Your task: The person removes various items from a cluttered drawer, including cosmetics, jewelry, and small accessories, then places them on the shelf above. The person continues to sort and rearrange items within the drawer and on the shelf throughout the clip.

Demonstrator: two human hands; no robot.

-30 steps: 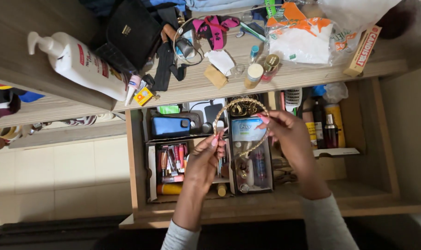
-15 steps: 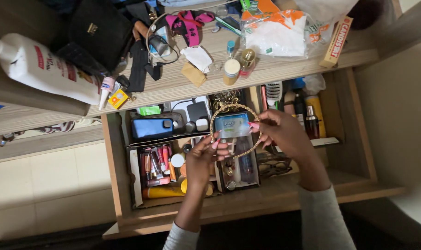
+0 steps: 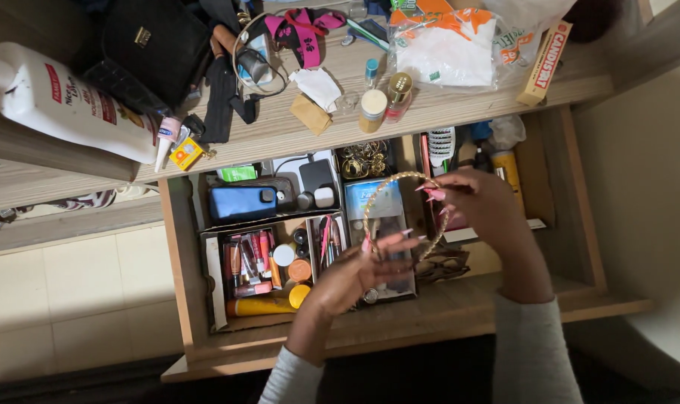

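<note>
Gold headband [image 3: 400, 196] between both raised hands

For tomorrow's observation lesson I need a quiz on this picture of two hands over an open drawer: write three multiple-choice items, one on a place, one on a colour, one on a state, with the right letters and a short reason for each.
1. Where is the gold headband?
A. Flat on the desk top
B. Held over the open drawer
C. Hanging from the black bag

2. What colour is the phone case in the drawer's back-left box?
A. Blue
B. Yellow
C. White

3. How is the headband held?
A. By the right hand alone
B. By neither hand
C. By both hands, one at each side

Answers:
1 B: the band arches above the drawer's compartments, clear of the desk top.
2 A: the case is plainly blue.
3 C: the left hand pinches its lower left side, the right hand its upper right side.
</note>
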